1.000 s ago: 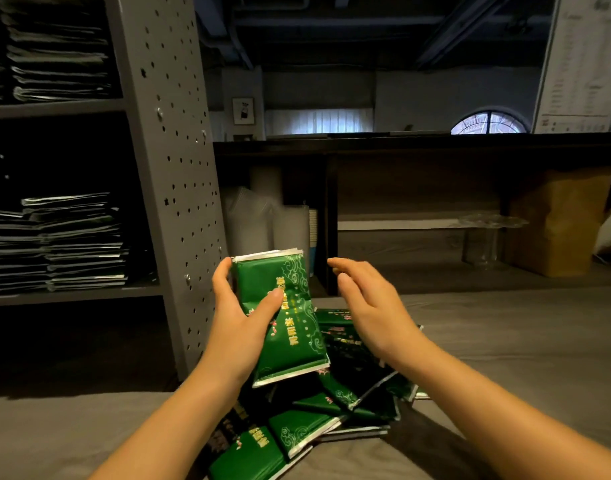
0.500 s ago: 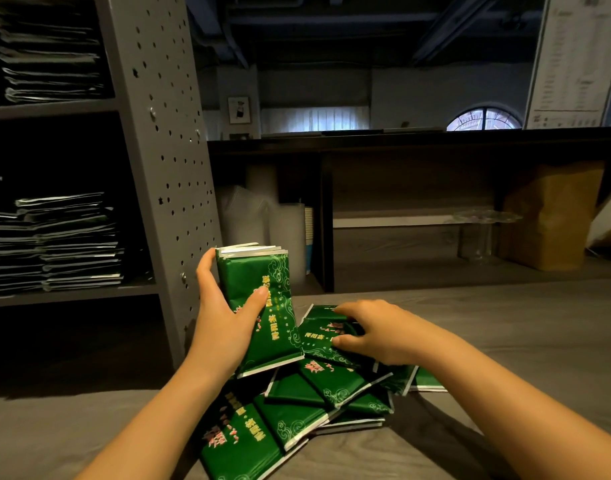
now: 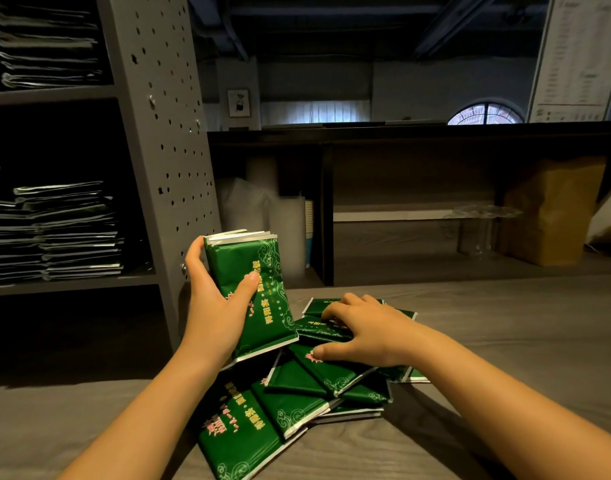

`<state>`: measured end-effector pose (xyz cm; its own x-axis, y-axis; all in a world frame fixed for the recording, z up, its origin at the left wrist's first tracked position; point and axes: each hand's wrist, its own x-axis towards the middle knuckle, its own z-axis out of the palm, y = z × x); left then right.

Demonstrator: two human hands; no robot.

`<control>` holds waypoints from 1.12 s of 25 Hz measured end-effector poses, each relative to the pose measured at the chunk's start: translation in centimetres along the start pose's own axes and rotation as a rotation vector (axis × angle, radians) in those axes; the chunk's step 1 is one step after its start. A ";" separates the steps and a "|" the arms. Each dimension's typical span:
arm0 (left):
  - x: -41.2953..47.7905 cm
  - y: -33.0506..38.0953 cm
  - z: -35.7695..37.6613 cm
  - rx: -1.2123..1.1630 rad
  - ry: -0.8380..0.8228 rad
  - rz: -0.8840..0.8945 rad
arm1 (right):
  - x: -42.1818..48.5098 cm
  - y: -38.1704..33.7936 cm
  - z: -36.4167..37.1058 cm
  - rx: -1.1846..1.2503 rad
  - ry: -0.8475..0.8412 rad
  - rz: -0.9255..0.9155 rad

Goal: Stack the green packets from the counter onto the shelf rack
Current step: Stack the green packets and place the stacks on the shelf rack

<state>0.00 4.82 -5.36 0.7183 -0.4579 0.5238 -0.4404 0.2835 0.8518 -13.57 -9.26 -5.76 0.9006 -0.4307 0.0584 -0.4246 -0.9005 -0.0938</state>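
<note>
The right hand (image 3: 366, 332) has come down from the air onto the pile (image 3: 290, 407) of green packets, while the left hand (image 3: 214, 306) has kept its bundle (image 3: 252, 289) raised. The pile fans out on the counter (image 3: 505, 341), its left edge near the foot of the shelf rack's perforated upright (image 3: 165, 133). On the middle shelf, the stacked packets (image 3: 65, 230) leave a dark gap under the shelf above. The left hand stands the bundle upright, thumb across its face and fingers wrapped behind. The right hand lies palm down, its fingers curled over the far edge of the top packet (image 3: 314, 328) and its thumb at the near edge, pinching it.
</note>
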 end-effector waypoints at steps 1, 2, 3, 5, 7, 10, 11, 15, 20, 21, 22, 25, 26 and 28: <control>0.0 0.1 0.0 -0.002 0.007 -0.003 | 0.1 0.2 0.0 0.009 0.047 0.002; -0.1 0.2 0.0 -0.005 0.012 -0.008 | 0.1 0.4 0.0 0.009 0.102 0.003; -0.1 0.2 0.0 -0.007 0.015 -0.016 | 0.1 0.5 -0.2 0.005 0.162 0.007; -0.1 0.3 0.0 -0.015 0.011 -0.038 | -0.1 0.9 -0.7 0.023 0.282 0.028; 0.0 0.1 0.0 -0.037 0.001 -0.075 | -0.1 1.4 -1.3 0.148 0.409 0.033; 0.2 -0.4 0.0 -0.085 -0.023 -0.169 | -0.4 1.2 -2.1 0.682 0.588 -0.079; 0.2 -0.6 0.1 -0.094 -0.030 -0.202 | -0.5 0.8 -2.3 0.887 0.610 -0.119; -0.2 -0.5 0.5 -0.128 -0.059 -0.285 | -0.4 -1.4 -2.0 1.328 0.597 -0.157; -0.5 -0.5 1.3 -0.196 -0.050 -0.313 | -0.1 -4.1 0.1 1.289 0.569 -0.140; -0.7 -0.4 1.5 -0.199 -0.049 -0.300 | 0.0 -4.6 0.6 1.267 0.571 -0.137; -1.0 -0.2 1.7 -0.208 -0.053 -0.291 | 0.1 -5.0 1.2 1.222 0.593 -0.131; -1.7 0.1 2.1 -0.225 -0.086 -0.266 | 0.3 -5.7 1.9 1.064 0.674 -0.121; -1.9 0.1 2.2 -0.222 -0.095 -0.254 | 0.2 -6.0 1.9 1.038 0.687 -0.124; -2.0 0.2 2.3 -0.206 -0.098 -0.232 | 0.1 -6.2 2.3 0.994 0.701 -0.136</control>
<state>-2.78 3.90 -6.22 0.7273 -0.6061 0.3221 -0.1455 0.3225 0.9353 -10.62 -3.61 -7.44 0.5568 -0.5523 0.6204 0.2012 -0.6350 -0.7458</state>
